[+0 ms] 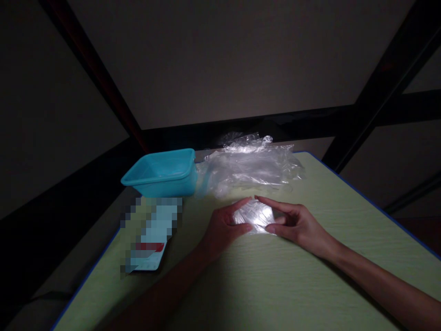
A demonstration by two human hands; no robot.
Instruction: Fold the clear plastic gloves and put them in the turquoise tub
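Note:
A small folded packet of clear plastic [255, 215] lies at the middle of the table, shining under the light. My left hand [223, 225] grips its left side, thumb at the near edge and fingers at the far edge. On the right side my right hand [292, 223] pinches it the same way, with the index finger reaching along the far edge. Whether anything is wrapped inside the plastic I cannot tell. Behind my hands a heap of loose, crumpled clear plastic bags [257, 165] spreads across the back of the table.
A turquoise plastic basin [165, 186] stands at the back left, beside the bags. In front of it lies a flat, pale blue object [149, 262], mostly blurred out, with a red patch. The light green table [310, 294] has a blue edge; a wall rises behind it.

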